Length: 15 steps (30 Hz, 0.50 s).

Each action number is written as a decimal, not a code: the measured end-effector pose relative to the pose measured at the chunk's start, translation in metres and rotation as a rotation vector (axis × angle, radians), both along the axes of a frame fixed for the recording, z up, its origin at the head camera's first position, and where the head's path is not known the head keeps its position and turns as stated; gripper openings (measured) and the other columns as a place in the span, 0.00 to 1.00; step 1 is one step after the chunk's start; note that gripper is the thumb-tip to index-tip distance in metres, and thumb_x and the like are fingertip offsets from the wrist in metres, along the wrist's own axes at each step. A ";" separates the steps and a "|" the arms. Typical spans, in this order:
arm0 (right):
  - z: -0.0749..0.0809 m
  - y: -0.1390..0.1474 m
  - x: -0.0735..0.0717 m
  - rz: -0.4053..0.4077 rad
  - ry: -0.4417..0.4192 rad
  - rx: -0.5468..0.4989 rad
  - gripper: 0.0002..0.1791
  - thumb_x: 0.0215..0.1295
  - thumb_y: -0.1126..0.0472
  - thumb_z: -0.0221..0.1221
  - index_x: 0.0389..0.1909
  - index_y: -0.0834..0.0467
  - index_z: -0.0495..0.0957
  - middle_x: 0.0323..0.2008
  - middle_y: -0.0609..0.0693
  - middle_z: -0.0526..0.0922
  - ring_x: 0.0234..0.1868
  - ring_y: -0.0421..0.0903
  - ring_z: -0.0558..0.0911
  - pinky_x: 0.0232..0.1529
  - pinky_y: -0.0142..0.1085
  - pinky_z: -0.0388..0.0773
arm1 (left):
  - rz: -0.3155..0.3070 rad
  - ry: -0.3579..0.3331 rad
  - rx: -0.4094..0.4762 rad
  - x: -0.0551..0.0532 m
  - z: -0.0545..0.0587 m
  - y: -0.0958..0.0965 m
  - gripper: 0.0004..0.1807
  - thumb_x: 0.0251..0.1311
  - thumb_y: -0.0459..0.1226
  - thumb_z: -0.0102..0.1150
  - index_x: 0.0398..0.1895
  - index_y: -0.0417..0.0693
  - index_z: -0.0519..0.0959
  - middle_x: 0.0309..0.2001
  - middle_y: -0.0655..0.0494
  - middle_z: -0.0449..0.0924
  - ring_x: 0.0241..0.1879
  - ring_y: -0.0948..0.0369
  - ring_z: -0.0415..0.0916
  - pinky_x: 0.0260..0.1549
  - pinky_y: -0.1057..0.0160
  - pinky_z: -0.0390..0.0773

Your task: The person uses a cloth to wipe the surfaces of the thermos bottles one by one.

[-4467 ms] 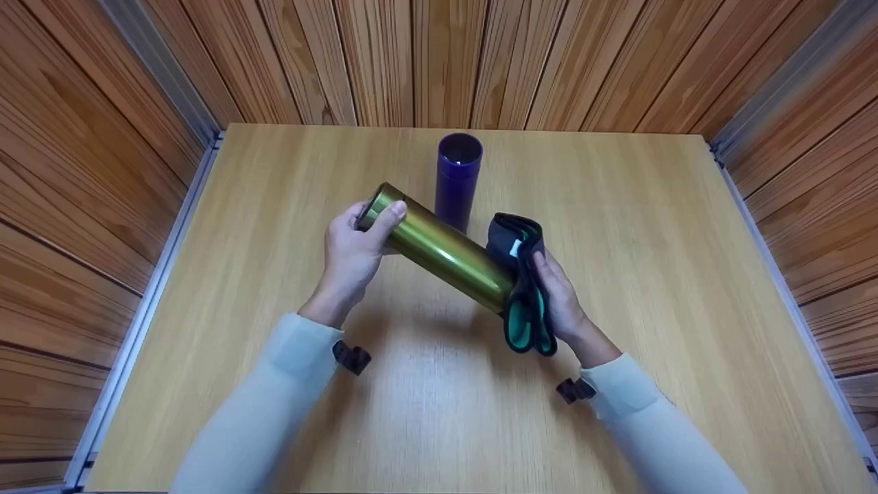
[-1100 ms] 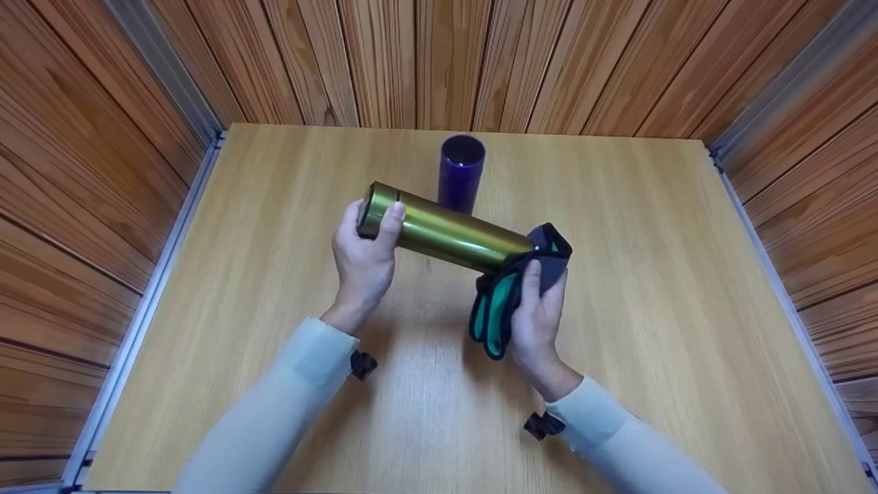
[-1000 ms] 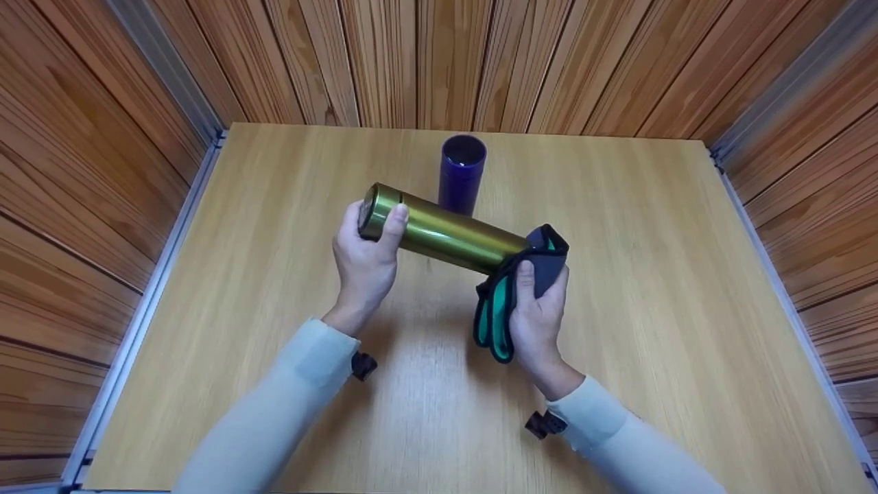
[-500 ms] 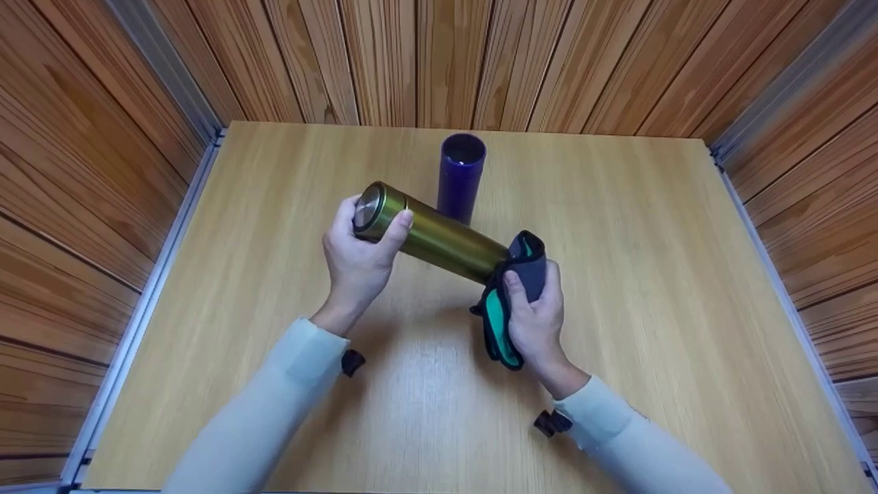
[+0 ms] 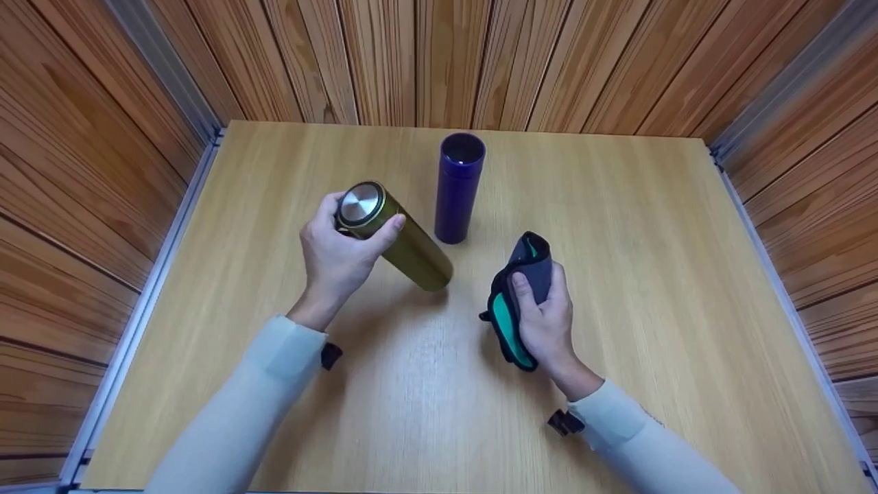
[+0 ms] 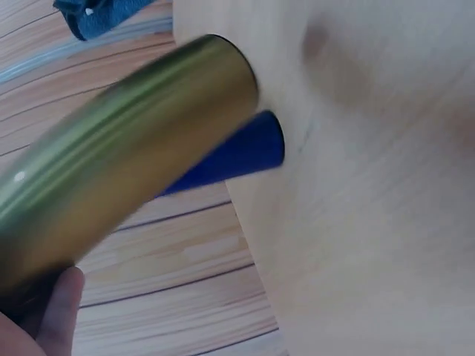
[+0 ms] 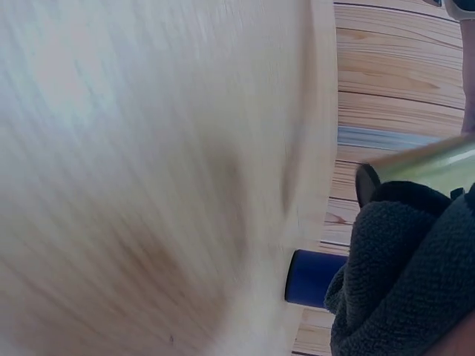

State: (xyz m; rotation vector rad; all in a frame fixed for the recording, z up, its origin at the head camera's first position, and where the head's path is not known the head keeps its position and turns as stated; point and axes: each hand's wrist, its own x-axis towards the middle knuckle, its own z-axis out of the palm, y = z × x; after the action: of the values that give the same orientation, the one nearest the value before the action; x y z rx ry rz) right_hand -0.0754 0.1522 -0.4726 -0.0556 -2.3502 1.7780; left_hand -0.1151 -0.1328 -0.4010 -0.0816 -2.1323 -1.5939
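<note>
My left hand (image 5: pixel 339 257) grips a gold-green vacuum flask (image 5: pixel 411 250) around its upper end. The flask is tilted, its silvery round top toward me and its lower end pointing down to the right, seemingly just off the table. In my right hand (image 5: pixel 549 315) is a folded dark grey cloth (image 5: pixel 538 278) with black edging and green inner faces, held between thumb and fingers. A gap separates cloth and flask in the head view. Up close in the right wrist view, the cloth (image 7: pixel 401 259) has a fuzzy texture. Behind the gold flask stands a purple flask (image 5: pixel 456 199), upright.
All this happens over a light wooden table (image 5: pixel 638 240). Wood-plank walls (image 5: pixel 446 62) rise at the back and both sides, with grey metal rails (image 5: pixel 144 315) along the side edges. A small dark device (image 5: pixel 566 422) sits at the right cuff.
Earlier the cloth wrapped the gold flask's lower end. Now the flask has swung left, away from the cloth, and tips steeper with its top in view. The right hand keeps the cloth, shifting slightly right.
</note>
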 end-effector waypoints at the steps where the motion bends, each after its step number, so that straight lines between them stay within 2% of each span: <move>1: 0.000 0.000 0.000 -0.005 -0.004 0.001 0.22 0.78 0.59 0.56 0.66 0.60 0.65 0.56 0.57 0.76 0.54 0.51 0.75 0.54 0.43 0.74 | 0.012 -0.013 -0.027 -0.001 0.000 -0.002 0.32 0.52 0.50 0.79 0.53 0.42 0.77 0.48 0.58 0.85 0.46 0.63 0.83 0.48 0.60 0.82; 4: 0.000 0.002 0.001 -0.010 -0.001 0.006 0.22 0.78 0.60 0.56 0.66 0.60 0.65 0.56 0.57 0.76 0.54 0.50 0.75 0.54 0.43 0.73 | 0.040 -0.042 -0.126 -0.005 0.001 -0.007 0.35 0.52 0.52 0.78 0.56 0.41 0.77 0.50 0.54 0.85 0.49 0.61 0.82 0.51 0.59 0.81; 9: -0.001 0.008 0.003 0.003 0.041 0.017 0.23 0.77 0.53 0.58 0.64 0.58 0.66 0.53 0.53 0.76 0.51 0.47 0.75 0.50 0.41 0.73 | 0.068 -0.086 -0.299 -0.015 0.005 -0.014 0.37 0.52 0.54 0.77 0.58 0.39 0.77 0.52 0.48 0.85 0.52 0.54 0.83 0.53 0.54 0.81; 12: -0.003 0.010 0.004 0.005 0.056 0.022 0.24 0.76 0.52 0.59 0.64 0.58 0.67 0.51 0.54 0.76 0.50 0.48 0.75 0.47 0.41 0.73 | 0.086 -0.130 -0.364 -0.021 0.007 -0.018 0.38 0.52 0.55 0.77 0.58 0.39 0.76 0.53 0.46 0.84 0.54 0.51 0.83 0.54 0.52 0.80; 15: -0.004 0.012 0.005 0.005 0.066 0.027 0.24 0.75 0.53 0.59 0.64 0.59 0.67 0.51 0.54 0.76 0.49 0.48 0.75 0.46 0.41 0.72 | 0.107 -0.179 -0.386 -0.027 0.008 -0.022 0.40 0.53 0.56 0.76 0.60 0.39 0.75 0.55 0.45 0.84 0.55 0.51 0.82 0.56 0.52 0.79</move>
State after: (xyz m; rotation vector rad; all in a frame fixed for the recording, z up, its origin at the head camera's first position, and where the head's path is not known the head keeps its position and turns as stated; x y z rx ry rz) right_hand -0.0707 0.1641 -0.4763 0.0123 -2.3300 1.7231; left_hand -0.1422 -0.1549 -0.3929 0.0520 -2.5140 -1.1506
